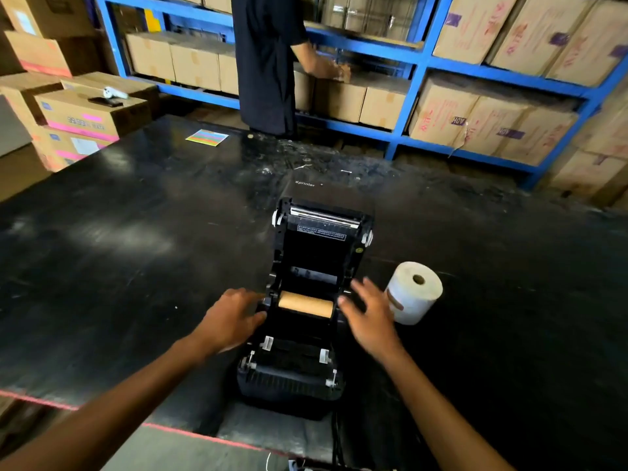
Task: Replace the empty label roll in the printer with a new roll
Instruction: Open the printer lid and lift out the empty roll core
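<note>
A black label printer (292, 379) sits on the black table with its lid (321, 239) tilted up and back. Inside its bay lies a bare brown cardboard core (306, 304), held between the side holders. My left hand (231, 317) hovers at the printer's left side, fingers spread, holding nothing. My right hand (370, 314) hovers at the right side of the bay, fingers apart, also holding nothing. A full white label roll (413, 294) stands on the table just right of the printer, its hole facing up.
The black table (119, 266) has a red-lined near edge. A coloured sheet (207, 137) lies at its far side. A person in dark clothes (268, 62) works at blue shelves of cartons (492, 120). More cartons (85, 113) are stacked at left.
</note>
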`<state>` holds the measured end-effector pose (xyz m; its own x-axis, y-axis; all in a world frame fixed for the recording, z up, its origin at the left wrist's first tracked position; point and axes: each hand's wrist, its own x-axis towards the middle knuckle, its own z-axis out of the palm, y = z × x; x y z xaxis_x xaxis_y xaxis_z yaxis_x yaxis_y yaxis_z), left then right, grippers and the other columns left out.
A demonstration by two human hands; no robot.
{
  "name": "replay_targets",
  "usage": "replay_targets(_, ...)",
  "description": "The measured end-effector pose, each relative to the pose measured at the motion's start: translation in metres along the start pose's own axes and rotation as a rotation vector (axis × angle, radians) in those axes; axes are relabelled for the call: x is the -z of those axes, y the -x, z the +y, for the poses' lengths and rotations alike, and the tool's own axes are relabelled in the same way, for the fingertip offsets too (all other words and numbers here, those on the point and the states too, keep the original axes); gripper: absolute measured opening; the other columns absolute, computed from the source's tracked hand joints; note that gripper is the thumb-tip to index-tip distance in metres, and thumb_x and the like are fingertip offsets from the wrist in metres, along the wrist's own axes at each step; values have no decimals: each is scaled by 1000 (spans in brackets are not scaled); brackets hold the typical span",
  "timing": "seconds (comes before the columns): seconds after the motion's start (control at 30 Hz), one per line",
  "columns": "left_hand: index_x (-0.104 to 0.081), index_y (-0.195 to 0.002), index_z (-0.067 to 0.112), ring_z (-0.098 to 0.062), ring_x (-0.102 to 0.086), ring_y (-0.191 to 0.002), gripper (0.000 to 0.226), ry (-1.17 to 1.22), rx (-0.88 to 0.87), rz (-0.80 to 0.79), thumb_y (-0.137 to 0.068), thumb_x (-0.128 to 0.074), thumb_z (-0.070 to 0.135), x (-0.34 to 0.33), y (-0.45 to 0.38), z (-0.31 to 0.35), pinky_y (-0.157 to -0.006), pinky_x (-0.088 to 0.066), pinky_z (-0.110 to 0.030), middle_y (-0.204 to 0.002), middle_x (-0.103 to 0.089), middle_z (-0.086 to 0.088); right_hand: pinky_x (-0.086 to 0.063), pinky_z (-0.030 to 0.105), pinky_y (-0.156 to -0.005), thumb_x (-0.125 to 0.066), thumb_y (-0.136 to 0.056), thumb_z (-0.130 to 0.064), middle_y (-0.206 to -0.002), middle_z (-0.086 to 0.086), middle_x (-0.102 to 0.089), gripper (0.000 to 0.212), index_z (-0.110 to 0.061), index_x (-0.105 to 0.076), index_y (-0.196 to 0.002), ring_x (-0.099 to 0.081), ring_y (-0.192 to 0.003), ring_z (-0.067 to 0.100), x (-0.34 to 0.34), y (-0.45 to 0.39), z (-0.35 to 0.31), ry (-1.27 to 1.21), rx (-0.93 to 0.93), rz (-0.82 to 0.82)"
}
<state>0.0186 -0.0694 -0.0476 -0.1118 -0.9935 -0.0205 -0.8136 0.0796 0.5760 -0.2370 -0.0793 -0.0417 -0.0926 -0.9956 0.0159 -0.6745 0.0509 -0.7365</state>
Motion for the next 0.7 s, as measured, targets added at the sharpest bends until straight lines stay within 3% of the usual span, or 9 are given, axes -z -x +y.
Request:
replay_targets(0.07,-47,-139,12,-32,-35,-139,56,-67,-24,-62,-88,-63,30,-15,-9,5,-113,-33,-43,-146,-45,-17,-9,44,-116,-57,-89,-37,-159,8,-15,51,-20,-47,-136,-10,-146,23,-19,11,11,218,10,-98)
replay_targets(0.13,-36,-145,14,-31,-13,-147,65,-123,8,-81,-89,-61,34,-27,-14,8,-119,-20,-43,-158,-25,-14,-7,43,-116,-54,-89,-39,-161,8,-7,53,-23,-44,-139,-2,-147,21,-31,18,14,279,40,-99)
replay_targets(0.23,-39,-143,13,-29,-4,-149,64,-35,8,-26,-87,-64,32,-30,-16,10,-120,-16,-43,-160,-17,-13,-7,41,-116,-52,-92,-35,-161,5,-8,50,-22,-43,-139,-1,-147,19,-35,22,8,180,54,-56)
replay_targets(0.33,-48,-137,8,-25,-15,-148,57,181,-13,71,-86,-68,22,-19,-11,20,-120,-17,-38,-156,-30,-13,-13,39,-118,-57,-91,-20,-156,7,-25,48,-15,-46,-138,-17,-145,20,-27,25,-2,-50,74,27)
replay_targets(0.4,-56,-131,9,-20,-33,-141,51,318,-40,153,-83,-71,17,-10,-6,32,-117,-27,-35,-148,-44,-10,-30,35,-115,-60,-89,-10,-143,14,-47,42,-5,-53,-130,-40,-134,22,-18,27,-8,-274,88,100)
replay_targets(0.47,-60,-127,14,-10,-48,-130,48,455,-74,184,-81,-74,15,-4,1,49,-110,-35,-25,-137,-56,-2,-44,16,-97,-63,-87,-7,-124,11,-59,31,-7,-60,-118,-57,-113,17,-8,31,-11,-473,33,169)
replay_targets(0.53,-65,-121,18,-1,-59,-114,42,569,-100,158,-80,-74,15,-3,7,70,-100,-43,-17,-123,-66,4,-46,3,-79,-65,-86,-8,-115,10,-61,32,-7,-59,-118,-60,-99,11,2,35,-6,-624,-51,254)
replay_targets(0.63,-69,-110,11,5,-68,-87,31,721,-101,88,-80,-72,4,-16,12,100,-80,-51,-8,-101,-74,-4,-48,3,-77,-67,-84,-6,-109,13,-66,31,1,-62,-114,-63,-97,16,22,41,15,-691,-106,403)
replay_targets(0.7,-68,-105,4,6,-67,-79,26,804,-92,10,-80,-70,-4,-32,11,119,-73,-51,-6,-95,-72,-7,-50,5,-71,-68,-82,-3,-97,7,-70,21,-5,-67,-103,-66,-84,3,38,48,33,-714,-129,448)
